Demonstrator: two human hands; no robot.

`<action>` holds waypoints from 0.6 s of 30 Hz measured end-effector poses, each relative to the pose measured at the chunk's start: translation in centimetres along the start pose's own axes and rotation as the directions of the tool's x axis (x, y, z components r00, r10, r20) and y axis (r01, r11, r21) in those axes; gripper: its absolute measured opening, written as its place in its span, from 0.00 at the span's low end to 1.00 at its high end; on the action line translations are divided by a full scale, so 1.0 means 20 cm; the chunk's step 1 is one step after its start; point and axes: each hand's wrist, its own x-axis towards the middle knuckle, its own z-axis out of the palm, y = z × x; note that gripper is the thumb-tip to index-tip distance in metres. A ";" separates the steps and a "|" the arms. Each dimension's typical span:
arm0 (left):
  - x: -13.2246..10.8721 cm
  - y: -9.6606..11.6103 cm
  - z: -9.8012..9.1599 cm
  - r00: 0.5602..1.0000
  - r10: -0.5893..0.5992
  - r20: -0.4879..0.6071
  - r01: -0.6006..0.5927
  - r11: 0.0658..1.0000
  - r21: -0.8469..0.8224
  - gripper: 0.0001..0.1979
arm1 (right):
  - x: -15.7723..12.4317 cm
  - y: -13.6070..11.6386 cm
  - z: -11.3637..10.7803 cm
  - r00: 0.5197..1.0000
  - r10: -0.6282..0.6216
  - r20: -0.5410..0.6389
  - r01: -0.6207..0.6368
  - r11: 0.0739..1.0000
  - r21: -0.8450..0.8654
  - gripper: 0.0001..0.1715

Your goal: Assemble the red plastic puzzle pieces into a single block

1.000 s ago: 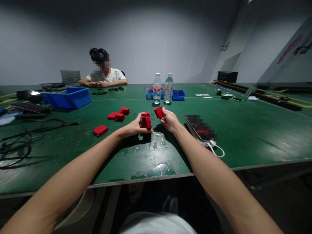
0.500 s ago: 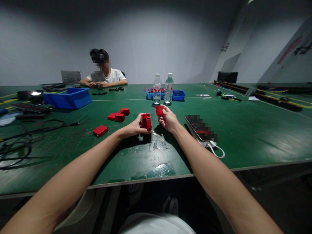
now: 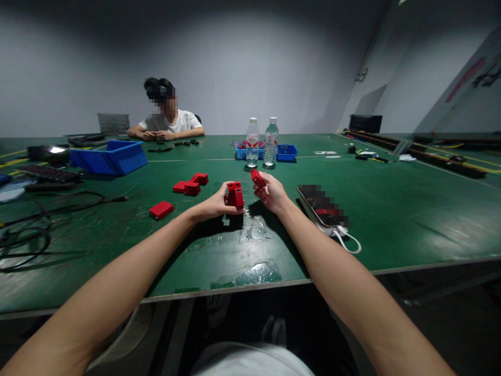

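Note:
My left hand (image 3: pixel 214 206) is closed around a red block assembly (image 3: pixel 235 194), holding it upright just above the green table (image 3: pixel 391 209). My right hand (image 3: pixel 271 194) pinches a small red piece (image 3: pixel 257 177) in its fingertips, tilted, a short way right of and slightly above the assembly. The two parts are apart. More loose red pieces lie to the left: a flat one (image 3: pixel 160 210) and a cluster (image 3: pixel 190 184).
A phone (image 3: pixel 321 206) with a white cable lies right of my right hand. Two water bottles (image 3: pixel 261 142) and small blue trays (image 3: pixel 287 152) stand beyond. A big blue bin (image 3: pixel 109 156) and black cables (image 3: pixel 23 230) are at left. Another person (image 3: pixel 167 119) sits across the table.
My right hand has turned the small red piece and brought it slightly closer to the assembly. The left hand has stayed still.

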 end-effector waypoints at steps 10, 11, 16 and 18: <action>0.00 0.00 0.00 1.000 0.003 0.001 -0.003 1.000 -0.018 0.44 | 0.00 0.00 0.00 1.000 -0.015 0.012 0.014 0.998 0.058 0.02; 0.00 0.00 0.00 1.000 0.002 0.000 -0.002 1.000 -0.019 0.44 | 0.00 0.00 0.00 1.000 -0.022 0.011 0.022 0.998 0.058 0.02; 0.00 0.00 0.00 1.000 0.010 -0.001 -0.010 1.000 -0.004 0.44 | 0.00 0.01 0.00 0.997 -0.016 0.078 0.012 0.998 0.062 0.03; 0.01 0.00 0.00 1.000 0.010 -0.002 -0.010 1.000 0.009 0.45 | 0.00 0.02 0.00 0.994 -0.023 0.103 0.016 0.998 0.062 0.07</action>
